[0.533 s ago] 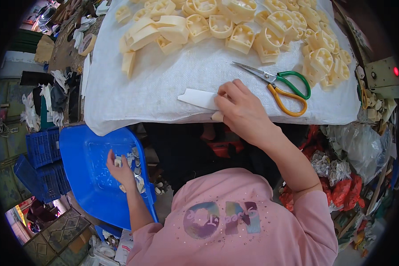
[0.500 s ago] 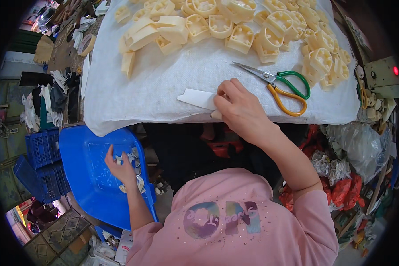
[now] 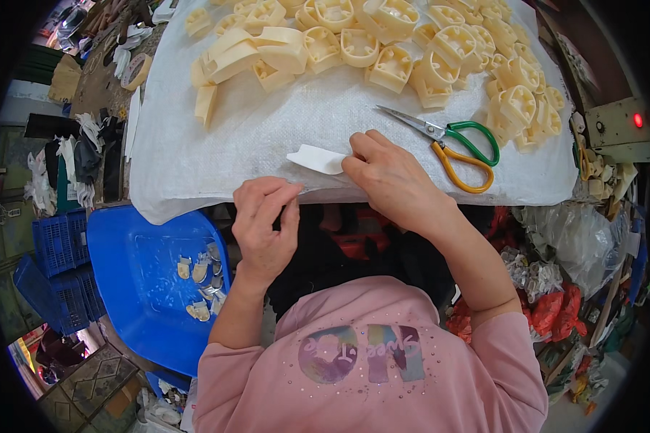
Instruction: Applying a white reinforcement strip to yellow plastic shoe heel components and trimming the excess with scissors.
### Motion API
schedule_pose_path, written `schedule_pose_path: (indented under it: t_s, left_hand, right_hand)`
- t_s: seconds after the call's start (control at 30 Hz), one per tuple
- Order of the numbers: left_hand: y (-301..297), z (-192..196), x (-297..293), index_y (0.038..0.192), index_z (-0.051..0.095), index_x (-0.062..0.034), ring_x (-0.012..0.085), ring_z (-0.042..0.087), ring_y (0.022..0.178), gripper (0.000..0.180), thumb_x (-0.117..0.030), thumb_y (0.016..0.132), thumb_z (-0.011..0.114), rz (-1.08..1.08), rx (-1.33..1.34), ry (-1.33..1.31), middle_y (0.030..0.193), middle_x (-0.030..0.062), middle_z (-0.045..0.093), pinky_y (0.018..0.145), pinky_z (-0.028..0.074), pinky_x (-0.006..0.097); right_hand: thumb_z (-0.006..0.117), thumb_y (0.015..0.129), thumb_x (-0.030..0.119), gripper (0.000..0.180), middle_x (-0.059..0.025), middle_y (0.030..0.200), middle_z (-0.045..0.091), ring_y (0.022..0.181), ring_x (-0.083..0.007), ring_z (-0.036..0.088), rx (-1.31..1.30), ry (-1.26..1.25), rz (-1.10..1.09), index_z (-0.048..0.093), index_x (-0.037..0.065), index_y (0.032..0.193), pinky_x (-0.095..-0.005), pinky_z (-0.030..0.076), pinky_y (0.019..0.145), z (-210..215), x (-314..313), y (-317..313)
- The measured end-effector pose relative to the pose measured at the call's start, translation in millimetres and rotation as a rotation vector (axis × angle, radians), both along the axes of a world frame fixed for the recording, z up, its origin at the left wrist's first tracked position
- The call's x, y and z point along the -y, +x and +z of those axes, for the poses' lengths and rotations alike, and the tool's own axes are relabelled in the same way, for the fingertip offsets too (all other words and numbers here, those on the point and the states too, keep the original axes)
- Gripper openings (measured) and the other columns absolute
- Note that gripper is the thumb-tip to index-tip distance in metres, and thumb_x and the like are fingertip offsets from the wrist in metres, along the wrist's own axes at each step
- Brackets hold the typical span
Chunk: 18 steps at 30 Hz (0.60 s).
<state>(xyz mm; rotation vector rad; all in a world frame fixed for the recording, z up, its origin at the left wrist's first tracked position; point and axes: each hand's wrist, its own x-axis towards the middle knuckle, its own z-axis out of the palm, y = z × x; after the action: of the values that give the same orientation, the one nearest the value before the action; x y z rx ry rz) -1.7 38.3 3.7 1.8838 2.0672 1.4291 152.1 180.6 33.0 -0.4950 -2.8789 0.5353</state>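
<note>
My right hand (image 3: 390,173) is closed in a pinch on the right end of a white curved strip (image 3: 316,159), just over the front of the cloth-covered table. Its other end, with a notched edge, points left. My left hand (image 3: 266,227) is at the table's front edge, left of the strip and apart from it. Its thumb and forefinger come close together at the tips; anything between them is too small to make out. Scissors (image 3: 435,131) with one green and one orange handle lie partly open behind my right hand, blades toward the far left.
Many cream moulded parts (image 3: 391,68) are heaped along the table's far side and right. White woven cloth (image 3: 217,159) covers the top. A blue tub (image 3: 141,289) below left holds several small silvery and cream pieces (image 3: 201,273). Red bags (image 3: 556,314) lie below right.
My left hand has come up and right from over the blue tub to the table edge, its fingers drawing together. The right hand still holds the strip, now tilted a little differently.
</note>
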Motion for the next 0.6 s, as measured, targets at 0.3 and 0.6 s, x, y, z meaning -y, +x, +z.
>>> schedule_pose_path:
  t_s: [0.3, 0.6]
  left_hand:
    - [33.1, -12.4, -28.7, 0.087, 0.063, -0.0013, 0.0262, 0.059, 0.084, 0.023, -0.001, 0.064, 0.065, -0.297, -0.152, 0.155, 0.087, 0.0088, 0.06, 0.075, 0.048, 0.037]
    - [41.5, -11.7, -32.5, 0.091, 0.061, -0.0043, 0.0235, 0.055, 0.086, 0.023, -0.007, 0.069, 0.066, -0.125, -0.357, -0.073, 0.093, 0.0051, 0.058, 0.078, 0.043, 0.037]
  right_hand:
    - [0.061, 0.065, 0.001, 0.018, -0.0153, 0.086, 0.047, 0.087, -0.0326, 0.049, -0.169, -0.09, 0.014, 0.049, -0.001, 0.08, -0.0382, 0.044, 0.074, -18.5, -6.4, 9.4]
    - [0.049, 0.086, 0.003, 0.015, -0.0055, 0.091, 0.058, 0.083, -0.0114, 0.054, -0.64, -0.438, -0.602, 0.054, 0.001, 0.1, -0.0254, 0.045, 0.076, -17.0, -30.8, 57.7]
